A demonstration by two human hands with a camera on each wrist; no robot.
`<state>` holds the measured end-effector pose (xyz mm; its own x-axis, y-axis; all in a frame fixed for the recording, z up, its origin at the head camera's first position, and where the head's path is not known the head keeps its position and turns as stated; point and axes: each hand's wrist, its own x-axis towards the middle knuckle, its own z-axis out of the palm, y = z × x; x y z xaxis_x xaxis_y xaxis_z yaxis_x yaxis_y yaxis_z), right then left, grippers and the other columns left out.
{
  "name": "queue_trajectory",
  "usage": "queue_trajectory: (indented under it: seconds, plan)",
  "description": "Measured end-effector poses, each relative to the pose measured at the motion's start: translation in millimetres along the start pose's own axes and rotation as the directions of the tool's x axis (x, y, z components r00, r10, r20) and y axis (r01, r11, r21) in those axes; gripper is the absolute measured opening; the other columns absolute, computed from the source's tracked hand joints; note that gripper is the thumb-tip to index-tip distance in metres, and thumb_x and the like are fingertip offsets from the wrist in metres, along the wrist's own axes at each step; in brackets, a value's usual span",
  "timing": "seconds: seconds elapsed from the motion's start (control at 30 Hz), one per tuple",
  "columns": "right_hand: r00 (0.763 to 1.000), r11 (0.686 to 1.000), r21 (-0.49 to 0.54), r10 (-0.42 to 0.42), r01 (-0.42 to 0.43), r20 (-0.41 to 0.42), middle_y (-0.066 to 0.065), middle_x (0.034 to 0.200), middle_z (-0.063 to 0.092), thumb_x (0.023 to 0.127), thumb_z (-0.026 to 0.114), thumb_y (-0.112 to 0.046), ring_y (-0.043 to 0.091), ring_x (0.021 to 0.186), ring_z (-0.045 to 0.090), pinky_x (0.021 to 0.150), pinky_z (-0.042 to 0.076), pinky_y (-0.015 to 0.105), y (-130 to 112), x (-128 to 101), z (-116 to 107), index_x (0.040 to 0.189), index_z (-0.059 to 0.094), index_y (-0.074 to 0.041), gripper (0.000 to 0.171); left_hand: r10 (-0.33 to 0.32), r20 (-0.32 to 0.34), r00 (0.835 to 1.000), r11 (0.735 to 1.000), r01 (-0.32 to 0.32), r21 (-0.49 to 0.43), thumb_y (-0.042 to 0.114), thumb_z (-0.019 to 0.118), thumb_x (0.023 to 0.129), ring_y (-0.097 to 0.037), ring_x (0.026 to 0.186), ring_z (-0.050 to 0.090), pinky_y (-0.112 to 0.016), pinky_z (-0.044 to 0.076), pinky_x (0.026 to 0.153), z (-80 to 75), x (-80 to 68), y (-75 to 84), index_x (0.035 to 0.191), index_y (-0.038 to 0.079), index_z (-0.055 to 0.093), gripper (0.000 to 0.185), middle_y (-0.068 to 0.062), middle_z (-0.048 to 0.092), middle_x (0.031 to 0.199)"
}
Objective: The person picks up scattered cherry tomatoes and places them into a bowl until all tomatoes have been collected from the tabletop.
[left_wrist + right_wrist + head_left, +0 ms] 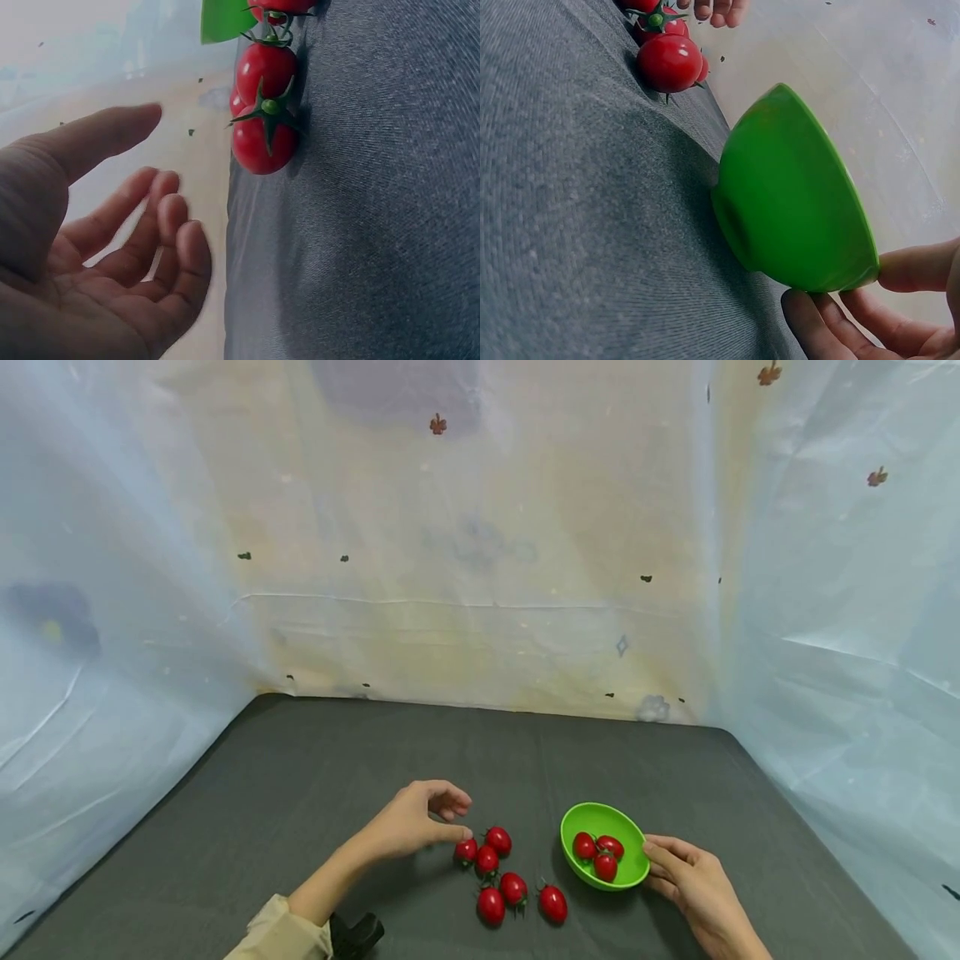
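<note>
My left hand (412,822) hovers just beside several cherry tomatoes (487,860) lying on the dark cloth. Its fingers are loosely bent with thumb and fingertips apart, and the left wrist view shows a gap between them and the nearest tomato (264,142). At the right, a green bowl (596,820) holds three more tomatoes (606,867). My right hand (697,885) pinches the bowl's right rim, thumb at the edge and fingers against the outer wall. From the right wrist view, the bowl (787,195) hides its contents.
One tomato (553,904) lies a little apart, between the cluster and the bowl. Dark grey cloth (420,735) covers the table. Pale patterned sheeting (480,652) hangs behind and at both sides. A black strap (356,935) shows at the left wrist.
</note>
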<state>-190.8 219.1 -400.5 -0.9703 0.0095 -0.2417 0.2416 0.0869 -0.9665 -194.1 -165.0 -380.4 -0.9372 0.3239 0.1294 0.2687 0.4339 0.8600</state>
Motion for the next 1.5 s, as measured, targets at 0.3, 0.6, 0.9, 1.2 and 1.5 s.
queue_trajectory:
  seconds: [0.3,0.6,0.9,1.2,1.5]
  plan:
    - [1.0,1.0,0.007,0.006,-0.006,-0.004,0.012,0.113,0.065,0.098,0.063,-0.022,0.024,0.097,0.066,0.083,0.054,0.04,0,0,0,0.133,0.05,0.012,0.051,0.012,-0.025,1.0,0.999,-0.013,-0.042,0.025,0.083,0.081,-0.018,0.092,0.062,-0.038,0.05,0.079,-3.7,-0.4,1.7,0.111,0.009,0.072,0.035,-0.004,0.07,0.105]
    - [1.0,1.0,0.009,0.008,-0.008,-0.002,0.013,0.115,0.064,0.098,0.064,-0.022,0.024,0.098,0.066,0.083,0.054,0.04,0,1,0,0.134,0.049,0.012,0.051,-0.046,0.041,0.998,0.995,0.049,-0.089,0.02,0.085,0.079,-0.018,0.09,0.064,-0.034,0.052,0.075,-3.3,-0.2,-3.3,0.112,0.003,0.072,0.039,-0.007,0.072,0.105]
    - [1.0,1.0,0.006,0.008,-0.008,0.001,0.012,0.115,0.064,0.098,0.063,-0.022,0.023,0.098,0.066,0.083,0.054,0.039,1,1,-1,0.134,0.048,0.012,0.052,-0.054,0.098,0.994,0.998,0.058,-0.036,0.019,0.087,0.076,-0.019,0.092,0.063,-0.033,0.052,0.075,3.8,-0.1,-11.1,0.115,0.003,0.07,0.045,-0.004,0.071,0.107]
    - [1.0,1.0,-0.009,0.005,-0.005,0.001,0.013,0.118,0.064,0.099,0.062,-0.023,0.024,0.1,0.066,0.083,0.054,0.039,2,-2,-3,0.136,0.048,0.012,0.053,-0.053,0.144,0.988,0.999,0.051,0.018,0.023,0.089,0.073,-0.021,0.093,0.06,-0.035,0.05,0.076,10.9,-0.1,-13.0,0.119,0.007,0.068,0.053,0.001,0.068,0.109]
    - [1.0,1.0,0.007,-0.005,0.005,-0.001,0.013,0.117,0.063,0.099,0.062,-0.021,0.023,0.099,0.066,0.083,0.054,0.039,1,0,0,0.134,0.048,0.012,0.051,-0.056,0.134,0.989,0.998,0.053,0.026,0.015,0.089,0.072,-0.021,0.09,0.061,-0.036,0.05,0.076,13.1,-0.5,-13.5,0.114,0.007,0.07,0.047,0.003,0.067,0.103]
